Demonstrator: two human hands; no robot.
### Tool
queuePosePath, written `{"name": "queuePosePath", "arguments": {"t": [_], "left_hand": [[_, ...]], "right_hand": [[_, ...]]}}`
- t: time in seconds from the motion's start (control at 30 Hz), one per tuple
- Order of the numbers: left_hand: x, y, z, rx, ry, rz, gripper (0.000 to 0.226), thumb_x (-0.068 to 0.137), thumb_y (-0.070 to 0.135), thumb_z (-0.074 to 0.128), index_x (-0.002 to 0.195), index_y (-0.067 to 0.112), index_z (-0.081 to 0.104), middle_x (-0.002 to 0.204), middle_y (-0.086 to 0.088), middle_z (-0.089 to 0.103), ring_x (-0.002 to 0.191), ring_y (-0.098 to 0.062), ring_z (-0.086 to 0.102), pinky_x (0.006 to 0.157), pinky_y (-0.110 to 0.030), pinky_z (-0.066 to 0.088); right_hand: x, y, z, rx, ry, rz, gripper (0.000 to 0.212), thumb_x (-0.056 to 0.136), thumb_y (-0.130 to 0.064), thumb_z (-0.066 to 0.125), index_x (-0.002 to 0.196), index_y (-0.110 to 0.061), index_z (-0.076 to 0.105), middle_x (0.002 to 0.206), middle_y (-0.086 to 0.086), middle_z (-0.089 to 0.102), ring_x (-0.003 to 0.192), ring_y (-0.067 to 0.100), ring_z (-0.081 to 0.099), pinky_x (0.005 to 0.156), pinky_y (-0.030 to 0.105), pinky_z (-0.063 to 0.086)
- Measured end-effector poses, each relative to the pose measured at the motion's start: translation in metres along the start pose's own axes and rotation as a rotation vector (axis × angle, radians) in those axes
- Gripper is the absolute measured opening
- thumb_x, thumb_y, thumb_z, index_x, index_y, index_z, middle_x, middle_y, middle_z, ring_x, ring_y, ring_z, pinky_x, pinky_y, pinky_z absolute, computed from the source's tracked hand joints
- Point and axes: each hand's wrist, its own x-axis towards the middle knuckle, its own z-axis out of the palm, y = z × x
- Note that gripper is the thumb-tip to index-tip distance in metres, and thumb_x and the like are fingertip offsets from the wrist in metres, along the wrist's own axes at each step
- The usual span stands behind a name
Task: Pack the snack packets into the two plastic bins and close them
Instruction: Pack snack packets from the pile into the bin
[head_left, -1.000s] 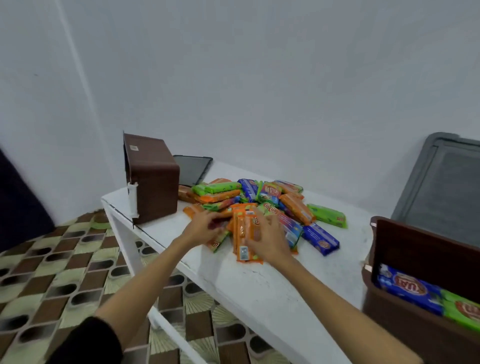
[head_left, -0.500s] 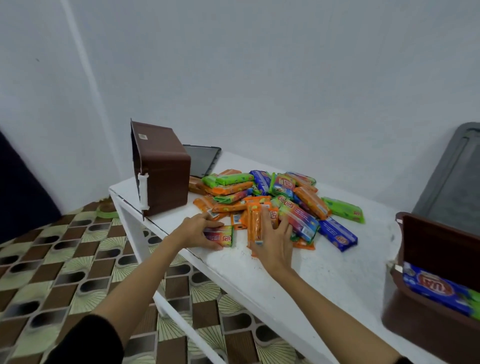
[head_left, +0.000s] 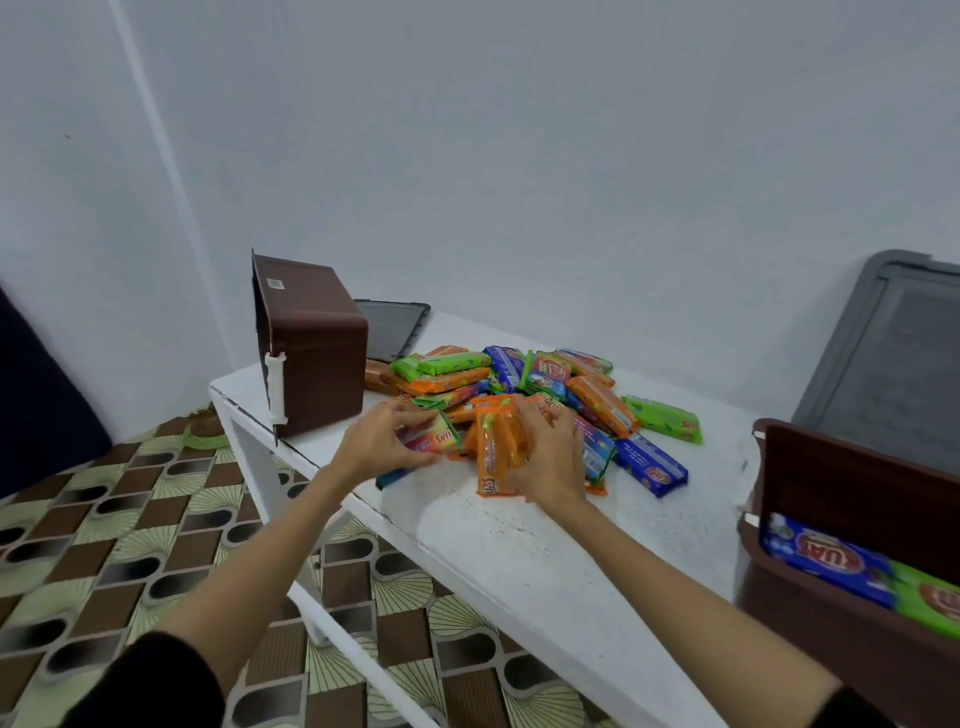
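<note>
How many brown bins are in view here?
2. One bin lies tipped on its side at the table's left end; the other bin stands at the right edge, holding packets.

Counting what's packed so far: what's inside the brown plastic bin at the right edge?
In the brown plastic bin, a blue packet and a green packet show; its wall hides anything lower.

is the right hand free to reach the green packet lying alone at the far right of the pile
Probably not right away: the right hand is gripping a stack of orange packets. The lone green snack packet lies uncovered on the white table, so the path itself looks clear.
</note>
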Motion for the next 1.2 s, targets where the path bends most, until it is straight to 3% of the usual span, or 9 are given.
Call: {"name": "queuePosePath", "arguments": {"t": [0.13,0.27,0.53,0.67,0.77,0.87,1.0,1.2], "left_hand": [[0.015,0.034,-0.034,0.01,0.091,0.065,0.072,0.064,0.063,0.071,0.128,0.035,0.054,0.114,0.003,0.055,0.101,-0.013,0.05,0.076,-0.029,0.042],[0.026,0.094,-0.057,0.049,0.077,0.222,0.07,0.068,0.061,0.069,0.13,0.034,0.051,0.114,0.003,0.053,0.099,-0.01,0.046,0.076,-0.027,0.039],[0.043,0.236,-0.043,-0.008,0.052,0.548,0.091,0.049,0.081,0.045,0.128,0.036,0.053,0.109,0.005,0.056,0.092,-0.008,0.048,0.073,-0.025,0.037],[0.044,0.312,-0.017,-0.043,0.005,0.724,0.087,0.053,0.078,0.051,0.128,0.034,0.054,0.108,0.004,0.057,0.09,-0.008,0.046,0.074,-0.024,0.036],[0.041,0.363,0.011,-0.05,-0.076,0.821,0.075,0.064,0.06,0.072,0.13,0.03,0.054,0.108,0.0,0.058,0.09,-0.011,0.047,0.076,-0.025,0.036],[0.038,0.398,0.045,0.047,-0.173,0.864,0.074,0.066,0.053,0.075,0.131,0.028,0.052,0.108,-0.005,0.06,0.096,-0.02,0.054,0.08,-0.029,0.039],[0.035,0.416,0.087,0.29,-0.272,0.885,0.074,0.068,0.044,0.076,0.135,0.026,0.049,0.115,-0.007,0.061,0.102,-0.023,0.055,0.084,-0.03,0.039],[0.035,0.42,0.128,0.436,-0.444,0.845,0.07,0.071,0.037,0.077,0.134,0.023,0.05,0.12,-0.006,0.064,0.108,-0.023,0.057,0.092,-0.034,0.045]], "right_hand": [[0.009,-0.002,-0.052,0.034,0.081,-0.048,0.09,0.07,-0.019,0.078,0.142,-0.037,0.028,0.145,0.009,0.024,0.132,0.03,0.027,0.099,0.044,0.042],[0.011,0.019,-0.112,0.029,0.179,-0.058,0.084,0.072,-0.02,0.074,0.141,-0.039,0.03,0.136,0.008,0.031,0.123,0.031,0.034,0.088,0.037,0.043],[-0.031,0.116,-0.226,-0.125,0.252,0.074,0.092,0.064,-0.016,0.079,0.14,-0.038,0.032,0.133,0.012,0.036,0.122,0.033,0.038,0.094,0.037,0.04],[-0.066,0.173,-0.272,-0.273,0.099,0.088,0.094,0.064,-0.016,0.078,0.142,-0.037,0.03,0.13,0.012,0.038,0.12,0.033,0.037,0.097,0.039,0.037],[-0.091,0.209,-0.294,-0.408,-0.08,0.097,0.093,0.066,-0.016,0.077,0.143,-0.036,0.029,0.123,0.01,0.039,0.114,0.027,0.04,0.096,0.034,0.038],[-0.106,0.237,-0.299,-0.46,-0.159,0.152,0.09,0.068,-0.017,0.076,0.142,-0.038,0.029,0.119,0.006,0.039,0.113,0.025,0.041,0.091,0.029,0.037],[-0.108,0.256,-0.286,-0.517,-0.297,0.142,0.088,0.07,-0.015,0.075,0.141,-0.041,0.03,0.131,0.007,0.036,0.119,0.025,0.037,0.1,0.035,0.037],[-0.101,0.271,-0.249,-0.623,-0.402,0.116,0.083,0.079,-0.01,0.067,0.144,-0.038,0.023,0.139,0.009,0.03,0.123,0.029,0.033,0.103,0.042,0.037]]}}
